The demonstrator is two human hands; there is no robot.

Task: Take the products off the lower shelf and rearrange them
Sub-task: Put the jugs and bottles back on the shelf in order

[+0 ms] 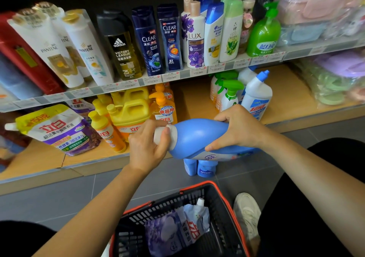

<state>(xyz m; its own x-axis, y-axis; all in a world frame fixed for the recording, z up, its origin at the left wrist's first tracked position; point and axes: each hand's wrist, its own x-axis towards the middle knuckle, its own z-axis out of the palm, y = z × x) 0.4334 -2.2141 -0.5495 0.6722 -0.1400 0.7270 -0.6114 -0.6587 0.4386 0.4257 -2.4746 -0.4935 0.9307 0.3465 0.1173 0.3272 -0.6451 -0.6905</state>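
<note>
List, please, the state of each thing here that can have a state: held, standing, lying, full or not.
Blue bottle: held sideways, above the floor.
Left hand: closed around the bottle's white cap.
Right hand: gripping the bottle's body.
Two small blue bottles: standing on the floor.
Basket: on the floor, partly filled.
Refill pouch: lying in the basket.
Lower shelf: partly bare in the middle.
White toilet-cleaner bottle: upright on the lower shelf.

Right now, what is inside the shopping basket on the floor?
The basket holds a purple refill pouch and a pale blue spouted pouch lying together. Its near end is cut off by the frame, and anything beneath the pouches is covered.
</note>
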